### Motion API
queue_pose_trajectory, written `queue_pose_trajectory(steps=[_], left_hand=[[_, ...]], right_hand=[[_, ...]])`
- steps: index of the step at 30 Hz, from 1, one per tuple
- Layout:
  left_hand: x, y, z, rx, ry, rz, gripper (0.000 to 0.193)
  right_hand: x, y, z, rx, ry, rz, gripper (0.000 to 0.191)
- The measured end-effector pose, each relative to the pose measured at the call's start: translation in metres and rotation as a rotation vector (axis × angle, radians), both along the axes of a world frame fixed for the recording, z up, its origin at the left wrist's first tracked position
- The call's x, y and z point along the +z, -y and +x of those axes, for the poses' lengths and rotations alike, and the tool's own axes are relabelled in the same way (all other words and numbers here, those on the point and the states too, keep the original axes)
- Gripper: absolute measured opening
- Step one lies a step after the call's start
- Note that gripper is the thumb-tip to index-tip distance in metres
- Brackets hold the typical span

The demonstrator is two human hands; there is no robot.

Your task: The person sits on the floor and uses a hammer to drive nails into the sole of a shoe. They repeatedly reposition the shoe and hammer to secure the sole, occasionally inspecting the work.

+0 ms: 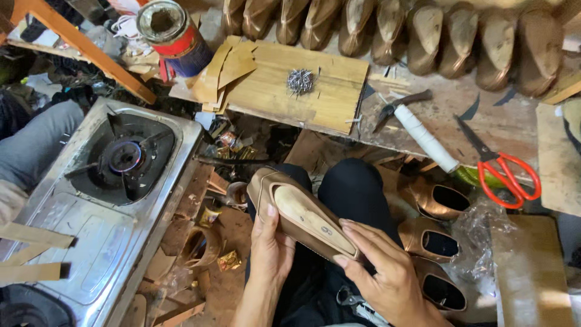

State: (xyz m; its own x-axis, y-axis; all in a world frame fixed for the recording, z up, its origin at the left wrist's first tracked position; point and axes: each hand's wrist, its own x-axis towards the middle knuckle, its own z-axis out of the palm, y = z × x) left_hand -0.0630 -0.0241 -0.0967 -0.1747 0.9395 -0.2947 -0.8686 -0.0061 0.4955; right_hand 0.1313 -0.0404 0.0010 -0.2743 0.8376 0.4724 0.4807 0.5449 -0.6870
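Holding a tan shoe (299,213) sole-up over the lap, low middle of the frame. Left hand (270,251) fingers wrapped round its side; right hand (387,272) fingers gripping the heel end. Probably checking the sole; steady grip needed. Gas stove (103,200) at left.

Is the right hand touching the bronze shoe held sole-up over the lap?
Touching. The head view shows the right hand with fingertips pressed on the heel end of the bronze shoe, while the left hand grips its side.
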Motion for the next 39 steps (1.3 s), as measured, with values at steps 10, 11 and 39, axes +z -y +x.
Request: queue_pose_trajectory(steps=[10,11,39], left_hand=[[-0.014,0.014,0.010,0.042,0.028,-0.082,0.039],[-0.015,0.014,0.010,0.042,0.020,-0.083,0.039],[-0.048,0.088,0.021,-0.081,-0.238,-0.156,0.020]], right_hand=[[-0.024,0.012,-0.008,-0.200,0.060,0.200,0.032],[-0.029,0.012,-0.010,-0.213,0.054,0.202,0.032],[-0.114,0.022,0.068,0.053,-0.804,-1.016,0.008]])
